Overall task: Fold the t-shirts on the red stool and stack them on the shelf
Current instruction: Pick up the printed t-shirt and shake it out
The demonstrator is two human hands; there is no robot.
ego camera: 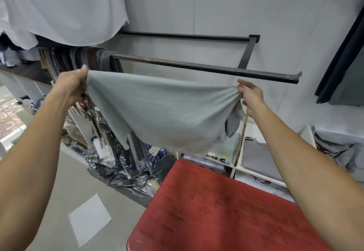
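A grey-green t-shirt hangs stretched in the air between my two hands, above the far edge of the red stool. My left hand grips its left end in a fist. Its right end is bunched and pinched by my right hand. The shirt sags in the middle, and a sleeve dangles below my right hand. The stool's red top is bare. Behind the stool stands a white shelf with folded grey shirts in its compartments.
A black metal rail juts from the white wall just beyond the shirt. Dark garments hang at the left, and plastic-wrapped clothes lie on the floor. A white sheet of paper lies on the grey floor.
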